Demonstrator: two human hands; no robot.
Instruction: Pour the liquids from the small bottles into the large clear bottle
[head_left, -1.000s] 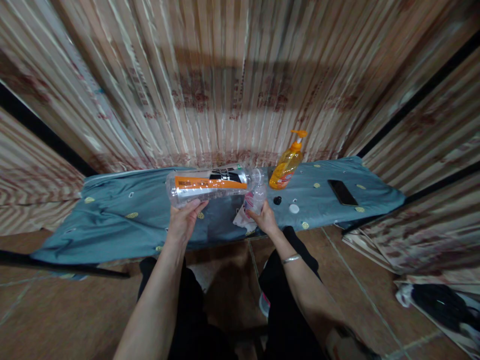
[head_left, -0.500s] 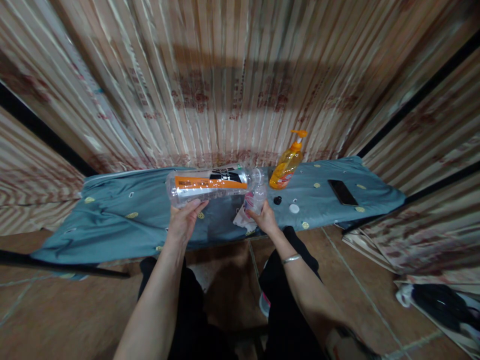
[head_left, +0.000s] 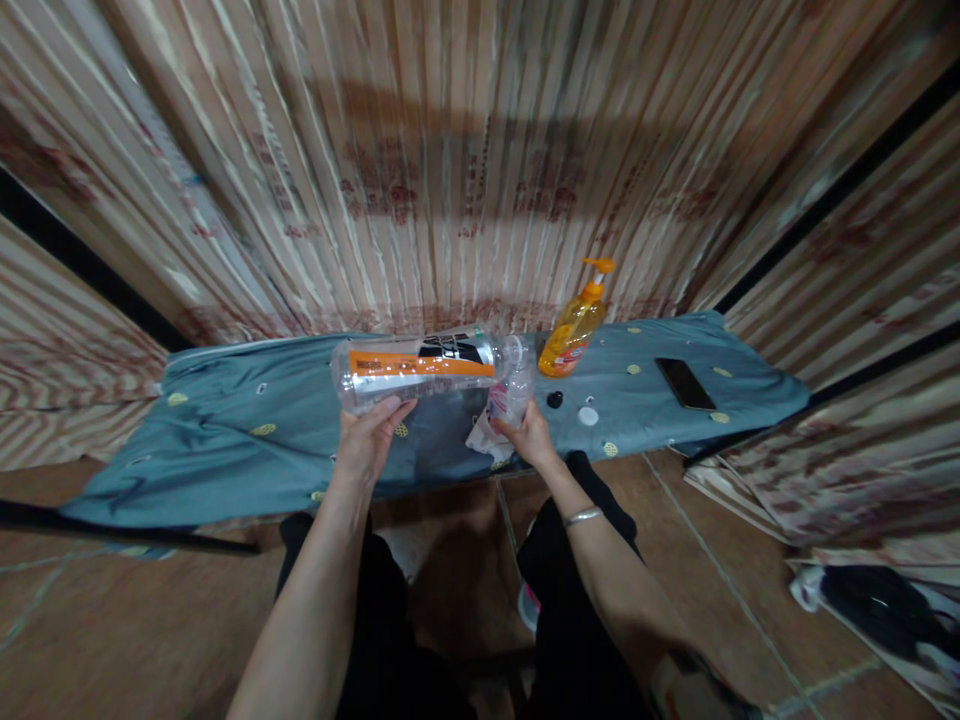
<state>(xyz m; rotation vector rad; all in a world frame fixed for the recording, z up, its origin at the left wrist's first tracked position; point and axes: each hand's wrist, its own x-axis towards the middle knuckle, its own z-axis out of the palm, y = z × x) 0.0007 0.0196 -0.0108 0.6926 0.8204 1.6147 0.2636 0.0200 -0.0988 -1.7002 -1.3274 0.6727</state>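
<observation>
My left hand (head_left: 369,443) grips a large clear plastic bottle (head_left: 417,369) with an orange and black label, held on its side above the cloth-covered table (head_left: 225,430). Its neck points right, toward the mouth of a small clear bottle (head_left: 511,389) with a pink label. My right hand (head_left: 529,437) is wrapped round that small bottle, holding it upright over a white rag (head_left: 482,440). The two bottle mouths meet or nearly meet; I cannot tell whether they touch.
An orange pump dispenser bottle (head_left: 575,326) stands at the back of the table. A black cap (head_left: 554,400) and a white cap (head_left: 588,416) lie right of my hands. A dark phone (head_left: 685,384) lies further right. Striped curtains hang behind. Bags lie on the floor at right.
</observation>
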